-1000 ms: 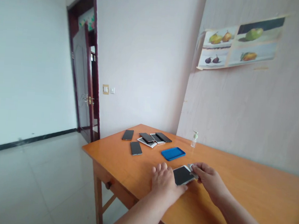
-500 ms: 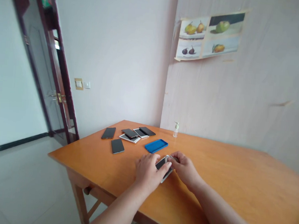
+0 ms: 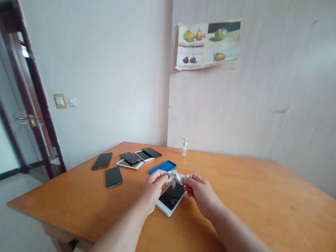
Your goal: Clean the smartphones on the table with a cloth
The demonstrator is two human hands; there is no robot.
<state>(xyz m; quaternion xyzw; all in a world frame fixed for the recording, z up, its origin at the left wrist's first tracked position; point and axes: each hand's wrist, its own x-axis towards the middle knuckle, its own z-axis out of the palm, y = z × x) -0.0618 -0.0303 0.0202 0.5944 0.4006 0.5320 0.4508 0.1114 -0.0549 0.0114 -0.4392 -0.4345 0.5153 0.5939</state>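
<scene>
A crumpled pale grey cloth or wipe (image 3: 175, 176) is stretched between my two hands. My left hand (image 3: 153, 189) pinches its left end, and my right hand (image 3: 200, 190) grips the right end. Just below the cloth a white phone (image 3: 170, 200) with a dark screen lies face up on the wooden table. My right fingers partly cover its far right corner. Behind my left hand is a blue phone case (image 3: 162, 166), open side up.
Several phones lie at the table's far left, among them a dark phone (image 3: 114, 177) and a black phone (image 3: 102, 161); some overlap. A small clear pump bottle (image 3: 184, 147) stands near the wall. The wooden table's (image 3: 252, 202) left edge runs diagonally.
My left hand has come off the phone and now holds the cloth together with my right hand, above the phone. The view has turned to the right.
</scene>
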